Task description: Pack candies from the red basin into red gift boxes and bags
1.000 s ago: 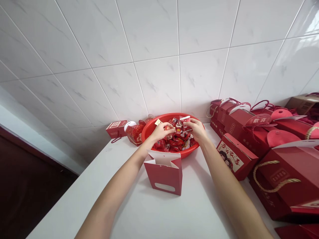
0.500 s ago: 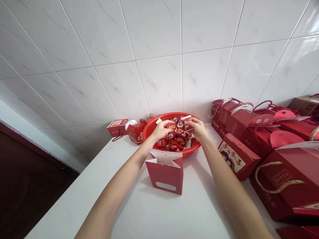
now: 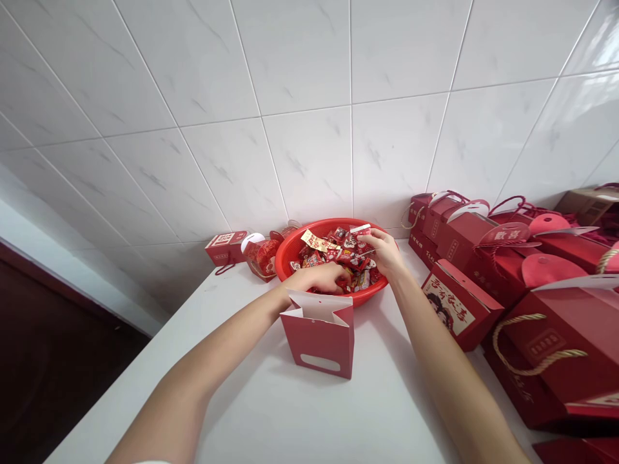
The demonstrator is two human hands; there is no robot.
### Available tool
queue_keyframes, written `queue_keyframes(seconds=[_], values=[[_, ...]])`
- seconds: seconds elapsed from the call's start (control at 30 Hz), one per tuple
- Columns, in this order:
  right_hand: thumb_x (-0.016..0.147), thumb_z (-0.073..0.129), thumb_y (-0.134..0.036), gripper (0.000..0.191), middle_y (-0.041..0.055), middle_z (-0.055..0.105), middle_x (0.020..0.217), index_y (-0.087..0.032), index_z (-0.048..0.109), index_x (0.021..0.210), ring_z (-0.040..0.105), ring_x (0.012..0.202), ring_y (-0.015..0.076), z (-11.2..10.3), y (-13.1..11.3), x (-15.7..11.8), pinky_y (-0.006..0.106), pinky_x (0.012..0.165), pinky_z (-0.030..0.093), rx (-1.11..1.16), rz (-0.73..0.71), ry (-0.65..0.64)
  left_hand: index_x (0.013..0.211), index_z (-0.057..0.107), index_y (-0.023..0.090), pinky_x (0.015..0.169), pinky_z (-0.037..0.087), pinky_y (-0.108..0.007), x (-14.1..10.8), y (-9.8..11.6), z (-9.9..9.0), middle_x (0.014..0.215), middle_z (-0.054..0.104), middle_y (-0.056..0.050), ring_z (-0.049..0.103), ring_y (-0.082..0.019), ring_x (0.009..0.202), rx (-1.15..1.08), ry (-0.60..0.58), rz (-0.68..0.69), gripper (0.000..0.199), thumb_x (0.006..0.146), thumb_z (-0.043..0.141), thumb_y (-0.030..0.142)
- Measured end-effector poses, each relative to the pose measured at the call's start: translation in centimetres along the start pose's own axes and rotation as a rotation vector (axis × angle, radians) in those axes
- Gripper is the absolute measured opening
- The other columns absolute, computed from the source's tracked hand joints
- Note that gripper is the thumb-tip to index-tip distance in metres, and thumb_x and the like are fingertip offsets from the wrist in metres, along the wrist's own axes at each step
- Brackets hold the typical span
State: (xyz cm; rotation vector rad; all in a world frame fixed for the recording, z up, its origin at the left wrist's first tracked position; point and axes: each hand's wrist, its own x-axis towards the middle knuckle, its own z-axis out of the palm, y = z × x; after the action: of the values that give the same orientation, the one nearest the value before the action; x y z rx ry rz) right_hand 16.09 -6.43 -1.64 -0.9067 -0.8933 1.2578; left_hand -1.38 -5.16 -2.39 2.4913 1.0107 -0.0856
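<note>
A red plastic basket (image 3: 285, 251) full of wrapped candies (image 3: 351, 258) stands against the wall. My left hand (image 3: 329, 277) reaches into its near side, fingers curled down among the candies; what they hold is partly hidden. At the right side of the basket, my right hand (image 3: 384, 250) pinches a red-and-white candy packet (image 3: 360, 229) between thumb and fingers. In front of the basket a red paper gift box (image 3: 322, 338) stands upright with its top unfolded and a pale oval cutout low on its front. Both forearms pass on either side of it.
Many red gift boxes (image 3: 546, 341) with rope handles crowd the right side of the white table (image 3: 261, 412). A small red box (image 3: 225, 248) and a round-topped one (image 3: 264, 258) sit left of the basket. A tiled wall (image 3: 309, 167) rises behind.
My left hand has moved down and nearer, from above the candies into the basket's near side, uncovering a cream-coloured packet. My right hand stays almost in place with its packet.
</note>
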Motion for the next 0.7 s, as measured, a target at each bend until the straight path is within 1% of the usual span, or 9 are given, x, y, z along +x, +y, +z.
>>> queue_keyframes(seconds=[0.07, 0.1, 0.17, 0.23, 0.3, 0.43, 0.5, 0.6, 0.7], values=[[0.048, 0.077, -0.028, 0.027, -0.0011, 0.066, 0.065, -0.019, 0.068, 0.071, 0.057, 0.059, 0.013, 0.0, 0.0, 0.1, 0.025, 0.053, 0.043, 0.004, -0.007, -0.003, 0.09, 0.073, 0.02, 0.059, 0.043, -0.027, 0.1, -0.3, -0.3, 0.08, 0.072, -0.002, 0.061, -0.018, 0.065, -0.057, -0.005, -0.007, 0.021, 0.073, 0.062, 0.018], [0.048, 0.078, -0.028, 0.026, -0.001, 0.067, 0.066, -0.019, 0.068, 0.07, 0.057, 0.059, 0.0129, -0.1, 0.1, 0.1, 0.025, 0.053, 0.043, 0.006, -0.008, -0.001, 0.093, 0.073, 0.019, 0.063, 0.045, -0.027, 0.1, -0.5, -0.5, 0.085, 0.073, -0.003, 0.063, -0.02, 0.071, -0.096, 0.046, -0.003, 0.022, 0.075, 0.06, 0.019], [0.048, 0.078, -0.028, 0.025, -0.001, 0.066, 0.065, -0.019, 0.068, 0.069, 0.056, 0.059, 0.0127, -0.1, 0.1, 0.2, 0.024, 0.053, 0.042, 0.011, -0.009, 0.014, 0.098, 0.072, 0.018, 0.075, 0.049, -0.03, 0.2, -1.0, -0.8, 0.096, 0.074, -0.006, 0.066, -0.023, 0.085, -0.191, 0.262, 0.006, 0.023, 0.079, 0.06, 0.023], [0.048, 0.077, -0.027, 0.024, -0.0013, 0.066, 0.065, -0.019, 0.068, 0.068, 0.055, 0.058, 0.0123, -0.2, 0.1, 0.3, 0.024, 0.052, 0.042, 0.02, -0.009, 0.033, 0.104, 0.071, 0.016, 0.087, 0.05, -0.034, 0.4, -1.7, -1.0, 0.108, 0.073, -0.009, 0.066, -0.025, 0.096, -0.301, 0.473, -0.002, 0.027, 0.082, 0.062, 0.028], [0.048, 0.076, -0.027, 0.023, -0.0016, 0.066, 0.064, -0.019, 0.068, 0.068, 0.055, 0.058, 0.0119, -0.2, 0.1, 0.3, 0.024, 0.052, 0.042, 0.03, -0.009, 0.044, 0.113, 0.069, 0.016, 0.093, 0.05, -0.037, 0.5, -2.4, -1.1, 0.116, 0.072, -0.011, 0.066, -0.026, 0.103, -0.429, 0.594, -0.01, 0.034, 0.082, 0.064, 0.03], [0.048, 0.076, -0.026, 0.022, -0.0011, 0.067, 0.065, -0.019, 0.069, 0.067, 0.056, 0.059, 0.0122, 0.0, -0.2, 0.1, 0.023, 0.052, 0.043, 0.029, -0.006, 0.043, 0.119, 0.067, 0.017, 0.1, 0.049, -0.04, 0.6, -3.1, -1.1, 0.125, 0.069, -0.011, 0.064, -0.026, 0.114, -0.628, 0.616, 0.032, 0.038, 0.082, 0.066, 0.028], [0.048, 0.077, -0.027, 0.022, -0.0008, 0.068, 0.066, -0.019, 0.069, 0.067, 0.057, 0.059, 0.0128, 0.0, -0.3, -0.1, 0.023, 0.052, 0.043, 0.027, -0.004, 0.039, 0.119, 0.067, 0.019, 0.103, 0.048, -0.041, 0.5, -3.0, -1.2, 0.129, 0.067, -0.011, 0.063, -0.027, 0.116, -0.675, 0.607, 0.021, 0.039, 0.082, 0.067, 0.027], [0.048, 0.077, -0.027, 0.022, -0.001, 0.068, 0.066, -0.02, 0.069, 0.067, 0.057, 0.059, 0.013, 0.1, -0.3, -0.2, 0.024, 0.053, 0.044, 0.026, -0.002, 0.035, 0.12, 0.068, 0.018, 0.104, 0.047, -0.042, 0.4, -2.7, -1.2, 0.128, 0.067, -0.012, 0.063, -0.028, 0.118, -0.725, 0.602, -0.022, 0.039, 0.082, 0.066, 0.026], [0.048, 0.076, -0.026, 0.022, -0.001, 0.068, 0.066, -0.02, 0.069, 0.068, 0.058, 0.06, 0.013, 0.0, -0.3, -0.1, 0.025, 0.055, 0.045, 0.025, 0.0, 0.031, 0.12, 0.069, 0.018, 0.106, 0.045, -0.043, 0.4, -2.6, -1.3, 0.13, 0.067, -0.012, 0.061, -0.028, 0.121, -0.763, 0.623, -0.018, 0.039, 0.081, 0.069, 0.025]])
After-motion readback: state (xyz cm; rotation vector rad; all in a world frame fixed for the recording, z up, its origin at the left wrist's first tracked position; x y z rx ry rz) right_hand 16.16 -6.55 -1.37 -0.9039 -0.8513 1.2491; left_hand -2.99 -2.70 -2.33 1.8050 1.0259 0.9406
